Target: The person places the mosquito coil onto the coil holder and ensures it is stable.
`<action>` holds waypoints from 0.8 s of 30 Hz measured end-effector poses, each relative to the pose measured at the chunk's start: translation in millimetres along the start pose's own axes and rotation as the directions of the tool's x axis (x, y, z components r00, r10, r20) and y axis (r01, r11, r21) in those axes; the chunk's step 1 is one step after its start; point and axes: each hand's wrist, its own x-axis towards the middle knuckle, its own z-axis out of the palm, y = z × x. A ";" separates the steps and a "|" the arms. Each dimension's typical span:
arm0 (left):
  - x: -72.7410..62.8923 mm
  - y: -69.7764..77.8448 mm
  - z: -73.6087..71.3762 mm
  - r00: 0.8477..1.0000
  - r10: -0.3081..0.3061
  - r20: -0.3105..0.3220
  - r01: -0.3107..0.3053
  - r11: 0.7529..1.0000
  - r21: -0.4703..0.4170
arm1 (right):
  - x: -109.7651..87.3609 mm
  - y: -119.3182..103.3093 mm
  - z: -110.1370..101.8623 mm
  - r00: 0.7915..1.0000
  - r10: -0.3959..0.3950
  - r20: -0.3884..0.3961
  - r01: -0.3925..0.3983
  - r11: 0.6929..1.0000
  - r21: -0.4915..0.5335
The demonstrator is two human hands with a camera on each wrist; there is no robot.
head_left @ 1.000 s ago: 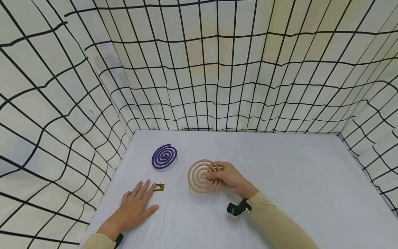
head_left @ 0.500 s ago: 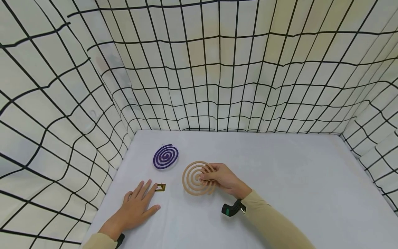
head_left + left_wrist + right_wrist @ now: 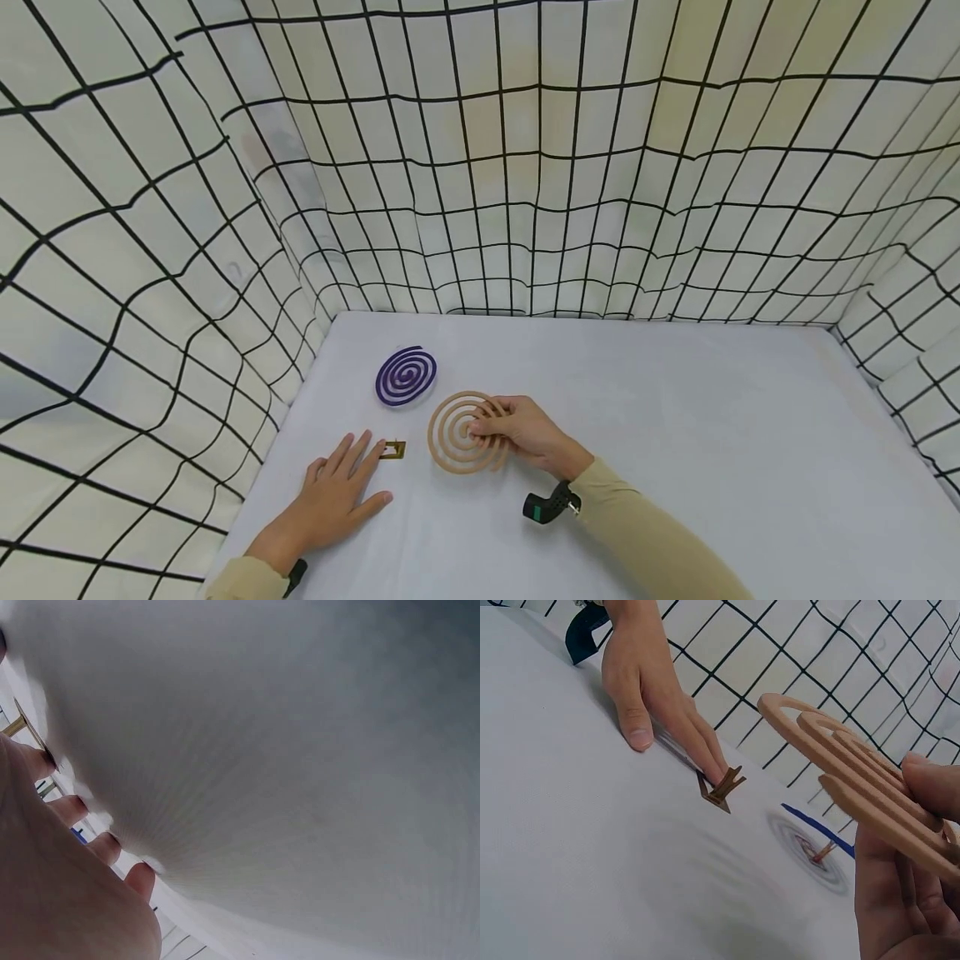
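My right hand (image 3: 536,435) pinches a tan mosquito coil (image 3: 441,433) between thumb and fingers, tilted and raised off the white table. My left hand (image 3: 330,500) lies flat and spread on the table to the left. Its index fingertip presses the frame of a small brass coil stand (image 3: 393,450), whose prongs (image 3: 733,780) point up in the right wrist view. Behind the stand sits a purple mosquito coil (image 3: 406,377). In the right wrist view that coil (image 3: 817,827) appears edge-on, held above the cloth on a similar small stand (image 3: 822,853), with its shadow below.
White cloth covers the table (image 3: 675,433). A black grid net (image 3: 525,183) over white sheeting rises at the back and both sides. Each wrist wears a black strap; the right one carries a camera mount (image 3: 550,505).
My right hand has carried the tan coil to the left, closer to the brass stand. The left hand keeps its place on the stand. The head view has shifted slightly.
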 end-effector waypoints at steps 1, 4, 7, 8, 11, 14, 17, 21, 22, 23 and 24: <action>0.3 0.3 0.0 1.000 0.000 0.001 0.000 1.000 -0.001 | 1.2 0.7 0.7 1.000 0.004 -0.005 -0.004 1.000 0.001; 1.0 1.2 -0.7 1.000 0.001 0.001 -0.001 1.000 0.000 | 4.6 2.4 2.5 1.000 0.001 -0.007 -0.001 1.000 -0.015; 1.6 1.9 -1.3 1.000 0.004 -0.005 -0.004 1.000 -0.002 | 8.1 4.1 4.6 1.000 -0.001 -0.006 0.001 1.000 -0.026; 1.8 2.0 -1.3 1.000 0.005 -0.007 -0.005 1.000 -0.001 | 9.0 4.5 5.5 1.000 0.001 -0.004 -0.001 1.000 -0.029; 1.9 2.1 -0.8 1.000 0.007 -0.013 -0.007 1.000 0.001 | 11.6 5.5 8.8 1.000 0.011 0.009 -0.010 1.000 -0.026; 1.8 1.7 0.2 1.000 0.007 -0.017 -0.007 1.000 0.008 | 13.7 6.0 12.9 0.999 0.016 0.028 -0.016 1.000 -0.015; 1.4 1.5 0.7 1.000 0.004 -0.019 -0.004 1.000 0.009 | 16.0 6.9 17.0 0.999 0.017 0.036 -0.018 1.000 0.005; 0.9 1.5 0.6 1.000 0.000 -0.015 0.000 1.000 0.010 | 18.5 8.1 21.7 0.999 0.016 0.028 -0.016 1.000 -0.007; 0.8 1.5 0.6 1.000 -0.001 -0.012 0.001 1.000 0.008 | 19.3 8.7 22.7 1.000 0.015 0.026 -0.015 1.000 -0.016; 0.6 1.5 0.4 1.000 -0.003 -0.010 0.003 1.000 0.006 | 20.1 9.2 23.7 1.000 0.012 0.027 -0.011 1.000 -0.027; 0.5 1.4 0.4 1.000 -0.004 -0.007 0.004 1.000 0.006 | 20.7 9.6 24.8 1.000 0.010 0.025 -0.009 0.999 -0.040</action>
